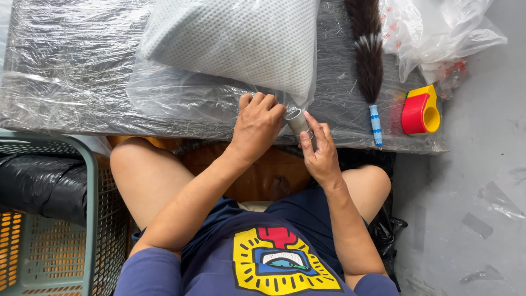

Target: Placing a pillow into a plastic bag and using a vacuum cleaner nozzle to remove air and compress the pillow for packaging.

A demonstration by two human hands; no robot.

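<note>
**Two hands close on a small roll at the corner of a bagged cushion**

A seated person works at a desk wrapped in clear film, seen from a camera on the person's head. The landmark is the grey mesh cushion, lying in a clear plastic bag at the middle of the desk. At the cushion's near right corner, the left hand is curled almost shut, its fingers bunching the bag's loose plastic. Just right of it, touching that same corner, a small grey roll, possibly tape, is pinched in the right hand, whose thumb and fingers close around it with the rest of the hand loosely open.

Right of the cushion lies a dark feather duster with a blue-and-white handle, and beyond that a red-and-yellow tape dispenser near the desk's edge, below a heap of crumpled clear bags. Left of the cushion and below the desk stands a grey-green plastic crate.

The risk here looks plain: the thin plastic could slip or tear under the tight left-hand grip, and the roll, held only by the fingertips, could drop off the desk's edge into the lap below.
</note>
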